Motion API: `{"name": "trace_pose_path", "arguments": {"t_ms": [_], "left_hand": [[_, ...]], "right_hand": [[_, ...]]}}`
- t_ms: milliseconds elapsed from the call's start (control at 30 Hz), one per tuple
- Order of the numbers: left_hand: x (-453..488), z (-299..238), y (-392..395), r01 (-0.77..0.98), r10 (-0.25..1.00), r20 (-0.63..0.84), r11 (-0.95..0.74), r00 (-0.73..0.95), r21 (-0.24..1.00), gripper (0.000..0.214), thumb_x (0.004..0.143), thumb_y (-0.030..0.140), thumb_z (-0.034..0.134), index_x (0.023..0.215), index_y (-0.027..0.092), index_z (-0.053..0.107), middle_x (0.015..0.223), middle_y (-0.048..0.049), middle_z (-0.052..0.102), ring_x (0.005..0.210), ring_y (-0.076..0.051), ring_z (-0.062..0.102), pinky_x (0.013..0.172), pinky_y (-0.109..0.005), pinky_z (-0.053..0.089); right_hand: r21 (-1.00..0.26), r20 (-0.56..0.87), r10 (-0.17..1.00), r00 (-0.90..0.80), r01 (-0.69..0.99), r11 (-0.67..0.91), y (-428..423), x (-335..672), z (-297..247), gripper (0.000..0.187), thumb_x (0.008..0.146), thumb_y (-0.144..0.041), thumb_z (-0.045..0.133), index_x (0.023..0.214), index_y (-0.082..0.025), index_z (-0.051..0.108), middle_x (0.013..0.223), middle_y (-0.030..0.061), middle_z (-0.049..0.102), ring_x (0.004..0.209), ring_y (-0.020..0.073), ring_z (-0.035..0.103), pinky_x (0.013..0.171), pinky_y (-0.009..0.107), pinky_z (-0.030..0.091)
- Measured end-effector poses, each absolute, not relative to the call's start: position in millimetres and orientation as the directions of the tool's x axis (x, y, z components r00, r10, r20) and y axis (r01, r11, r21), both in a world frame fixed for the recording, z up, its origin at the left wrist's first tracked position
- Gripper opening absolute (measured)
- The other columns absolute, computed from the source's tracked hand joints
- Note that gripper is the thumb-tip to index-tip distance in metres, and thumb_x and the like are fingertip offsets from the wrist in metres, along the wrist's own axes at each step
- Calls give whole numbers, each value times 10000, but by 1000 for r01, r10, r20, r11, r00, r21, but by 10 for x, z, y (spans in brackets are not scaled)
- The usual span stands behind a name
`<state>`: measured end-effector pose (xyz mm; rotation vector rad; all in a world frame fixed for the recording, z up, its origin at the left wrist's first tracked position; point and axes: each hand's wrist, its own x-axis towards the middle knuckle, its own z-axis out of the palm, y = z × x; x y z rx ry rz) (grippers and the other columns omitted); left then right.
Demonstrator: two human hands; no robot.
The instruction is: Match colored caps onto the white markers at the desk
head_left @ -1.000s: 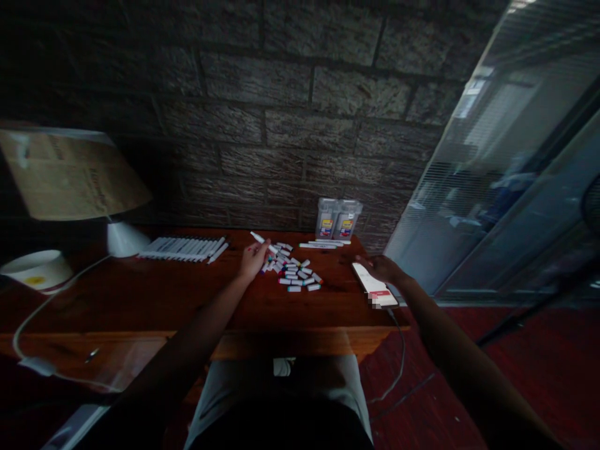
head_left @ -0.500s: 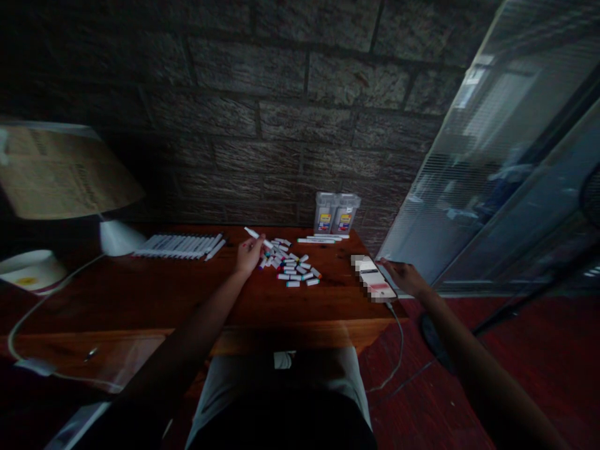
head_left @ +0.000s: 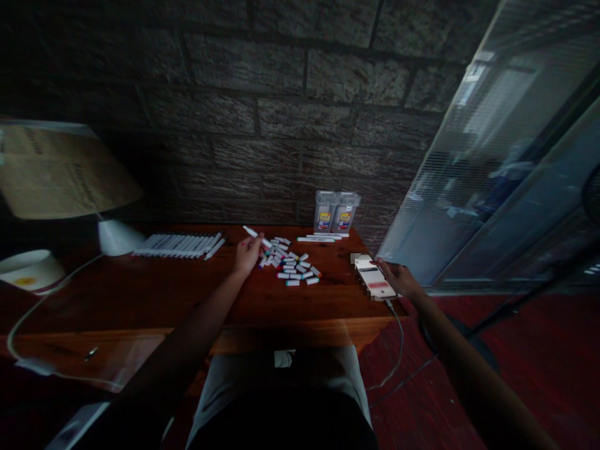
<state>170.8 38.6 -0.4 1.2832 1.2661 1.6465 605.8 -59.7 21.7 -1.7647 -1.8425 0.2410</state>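
My left hand point(head_left: 247, 254) is closed around a white marker point(head_left: 256, 235) that sticks up and to the left, just at the left edge of a heap of several loose markers and coloured caps point(head_left: 293, 267). My right hand point(head_left: 397, 279) rests at the right edge of the wooden table point(head_left: 164, 294), its fingers touching the side of a white phone point(head_left: 374, 279) that lies flat with a cable running off the edge. Whether those fingers grip the phone is hard to tell in the dim light.
A neat row of white markers point(head_left: 180, 245) lies at the back left. Two clear marker boxes point(head_left: 336, 212) stand against the brick wall. A lamp base point(head_left: 118, 237), a cardboard box point(head_left: 60, 172) and a white bowl point(head_left: 29, 270) sit left. Glass partition at the right.
My right hand slid off the top of the phone to its right side, and the phone shifted slightly. My left hand with the marker stayed by the heap.
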Motion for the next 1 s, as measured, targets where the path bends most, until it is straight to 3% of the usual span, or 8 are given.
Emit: {"name": "trace_pose_path", "arguments": {"t_ms": [167, 367, 600, 700, 833, 1000], "left_hand": [[1713, 11, 378, 47, 914, 295, -294, -280, 955, 444, 759, 582, 662, 582, 181, 588, 492, -6, 564, 428, -104, 463, 433, -215, 351], [1692, 3, 389, 54, 919, 284, -280, -275, 958, 450, 761, 588, 657, 588, 176, 601, 512, -13, 582, 440, -106, 476, 442, -215, 355], [1724, 36, 361, 41, 915, 295, -296, -276, 954, 458, 765, 583, 666, 571, 173, 607, 492, -5, 564, 431, -99, 453, 438, -215, 335], [1742, 67, 336, 31, 920, 278, -281, -276, 959, 461, 766, 577, 669, 563, 167, 611, 500, -12, 575, 427, -96, 453, 439, -218, 333], [1713, 85, 323, 25, 917, 287, -292, -278, 956, 469, 776, 573, 658, 557, 159, 621, 475, -8, 552, 423, -92, 449, 443, -215, 334], [1668, 53, 360, 1, 909, 294, -307, -295, 952, 470, 781, 576, 659, 566, 159, 627, 523, -23, 586, 454, -98, 475, 464, -218, 353]], "right_hand": [[-475, 247, 969, -8, 871, 128, -564, 6061, 195, 587, 952, -574, 337, 1037, -207, 787, 802, 71, 777, 863, 268, 740, 743, 313, 540], [-404, 305, 949, -84, 891, 208, -519, 6099, 149, 568, 948, -572, 342, 916, -223, 788, 933, 106, 783, 964, 289, 731, 800, 316, 521], [-454, 383, 923, -37, 863, 223, -552, 5968, 348, 674, 949, -659, 320, 856, -164, 769, 692, 87, 738, 703, 250, 715, 603, 278, 475], [-442, 430, 901, -66, 854, 274, -442, 5649, 476, 677, 960, -659, 319, 832, -172, 772, 664, 62, 728, 680, 227, 707, 607, 268, 474], [-404, 388, 913, -126, 867, 292, -263, 5263, 563, 638, 970, -625, 335, 762, -217, 780, 659, 76, 737, 715, 229, 725, 635, 268, 486], [-390, 396, 911, -113, 878, 279, -496, 5488, 522, 677, 967, -632, 316, 771, -195, 794, 704, 97, 751, 702, 231, 727, 638, 276, 493]]}}
